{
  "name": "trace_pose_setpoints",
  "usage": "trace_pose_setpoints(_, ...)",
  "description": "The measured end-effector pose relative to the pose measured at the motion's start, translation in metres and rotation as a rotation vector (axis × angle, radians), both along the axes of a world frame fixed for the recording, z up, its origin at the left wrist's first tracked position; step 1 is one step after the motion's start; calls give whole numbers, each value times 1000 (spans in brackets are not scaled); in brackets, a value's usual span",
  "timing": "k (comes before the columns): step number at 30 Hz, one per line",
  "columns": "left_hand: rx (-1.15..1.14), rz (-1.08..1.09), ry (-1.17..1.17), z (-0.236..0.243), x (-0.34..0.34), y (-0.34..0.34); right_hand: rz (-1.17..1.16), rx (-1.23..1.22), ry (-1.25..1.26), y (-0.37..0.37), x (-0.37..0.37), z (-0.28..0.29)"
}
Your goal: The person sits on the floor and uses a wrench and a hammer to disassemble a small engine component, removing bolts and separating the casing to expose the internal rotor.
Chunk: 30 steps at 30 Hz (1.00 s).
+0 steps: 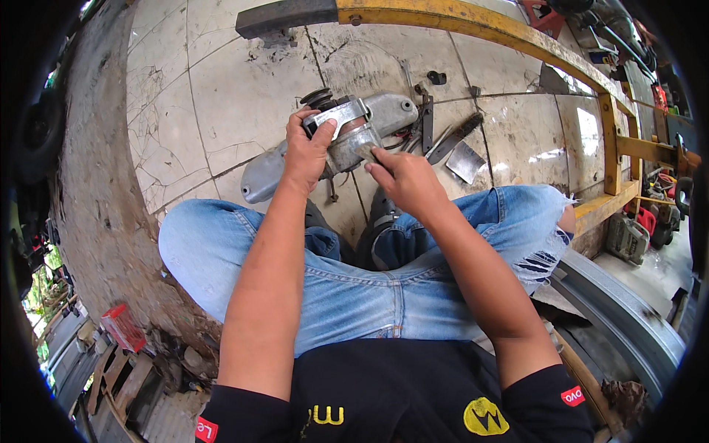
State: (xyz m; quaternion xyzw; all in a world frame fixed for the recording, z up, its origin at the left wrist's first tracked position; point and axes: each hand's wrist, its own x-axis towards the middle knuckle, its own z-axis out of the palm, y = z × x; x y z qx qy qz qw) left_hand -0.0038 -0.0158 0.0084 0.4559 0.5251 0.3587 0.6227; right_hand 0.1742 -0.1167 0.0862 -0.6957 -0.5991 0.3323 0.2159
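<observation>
"Any containers?"

"Taking twelve as the top of the view, there's a red box (pixel 123 327) at eight o'clock, on the rough ground; I can't make out what's in it. A red crate (pixel 543 18) shows between one and two, out past the frame (pixel 473 18), and its contents are too small to tell."

"And the casting?"

"The grey casting (pixel 343 148) lies between eleven and twelve, slanting across the tiles (pixel 162 111) in front of the knees. The left hand (pixel 306 151) is wrapped round its pulley (pixel 317 97) end, thumb on the bright bracket (pixel 347 115). The right hand (pixel 410 181) pinches a small grey piece (pixel 365 152) against the casting; I can't tell its kind."

"What else is about?"

"A dark bar (pixel 427 124) at one, close to the casting's far arm. A dark tool (pixel 456 137) lies between one and two, and just beside it a metal plate (pixel 465 162) at two."

"Anything in the way?"

"The yellow frame bounds the floor from twelve round to three. A steel channel (pixel 624 317) runs along four. The hands hide part of the casting."
</observation>
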Motion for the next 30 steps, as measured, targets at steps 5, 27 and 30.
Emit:
trace_pose_setpoints(5, -9, 1, -21, 2, 2, 1, 17, 13, 23, 1, 7, -7)
trace_pose_setpoints(27, -124, -14, -68, 16, 6, 16, -413, -178, 465, 1, 19, -11)
trace_pose_setpoints(30, -129, -19, -66, 10, 3, 23, -435, -239, 465, 3, 14, 12)
